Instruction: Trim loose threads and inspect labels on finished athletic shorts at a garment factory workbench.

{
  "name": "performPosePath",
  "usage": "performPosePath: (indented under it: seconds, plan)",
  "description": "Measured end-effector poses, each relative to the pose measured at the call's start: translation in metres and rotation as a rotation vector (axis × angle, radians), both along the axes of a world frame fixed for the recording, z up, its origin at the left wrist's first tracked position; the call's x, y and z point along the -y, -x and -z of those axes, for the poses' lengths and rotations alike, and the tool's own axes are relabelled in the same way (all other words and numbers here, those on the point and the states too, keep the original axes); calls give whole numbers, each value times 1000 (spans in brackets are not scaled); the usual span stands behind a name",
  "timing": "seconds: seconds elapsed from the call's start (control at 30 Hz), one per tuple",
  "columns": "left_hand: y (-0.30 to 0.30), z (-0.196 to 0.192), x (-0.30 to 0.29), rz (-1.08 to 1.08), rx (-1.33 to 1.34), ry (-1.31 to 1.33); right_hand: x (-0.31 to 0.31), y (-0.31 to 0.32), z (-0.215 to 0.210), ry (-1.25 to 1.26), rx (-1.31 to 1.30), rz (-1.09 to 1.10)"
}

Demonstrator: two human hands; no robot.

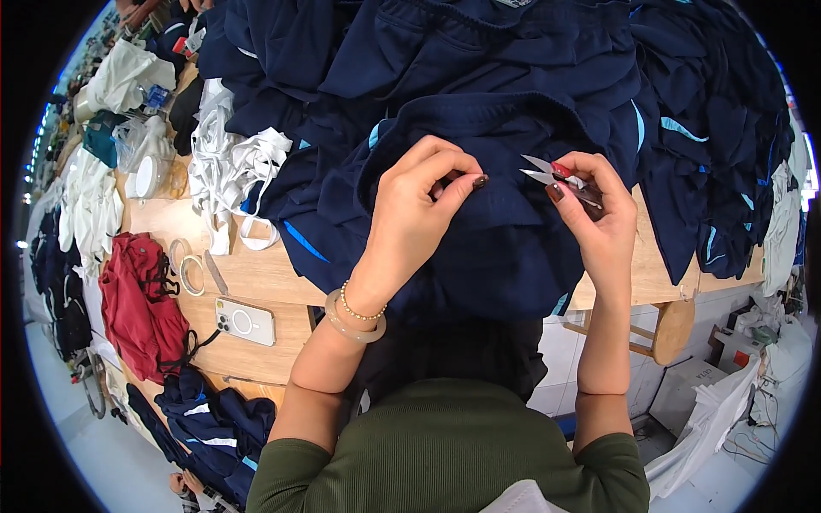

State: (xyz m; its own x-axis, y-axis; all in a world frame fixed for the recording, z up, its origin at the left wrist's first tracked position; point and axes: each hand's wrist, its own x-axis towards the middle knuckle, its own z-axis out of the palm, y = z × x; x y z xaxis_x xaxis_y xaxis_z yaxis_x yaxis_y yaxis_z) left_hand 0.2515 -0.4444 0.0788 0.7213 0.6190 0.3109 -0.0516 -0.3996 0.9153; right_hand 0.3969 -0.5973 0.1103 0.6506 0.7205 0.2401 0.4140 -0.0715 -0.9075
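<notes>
A navy garment (479, 231) with light blue stripes lies spread over the wooden table (256, 278) in front of me. My left hand (419, 201) pinches the navy fabric between thumb and forefinger; a pale bangle and a bead bracelet ring its wrist. My right hand (599, 214) grips small thread snips (556, 175) with a red handle, blades open and pointing left toward the pinched spot, a short gap away.
A large heap of navy garments (530, 60) covers the far side. White straps (227, 167) lie at the left, with tape rolls (184, 265), a phone (245, 321), a red garment (141, 303) and more navy clothes (214, 423). A stool (663, 329) stands at the right.
</notes>
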Motion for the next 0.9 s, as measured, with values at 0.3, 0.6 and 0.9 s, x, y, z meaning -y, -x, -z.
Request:
performPosePath:
  seconds: [0.3, 0.6, 0.9]
  plan:
    - [4, -3, 2, -9, -61, 28, -13, 0, -13, 111, 733, -124]
    - [5, -7, 2, -28, -44, -93, -19, -2, -21, 141, 901, -192]
    - [6, -8, 1, -25, -41, -102, -23, 2, -23, 150, 925, -204]
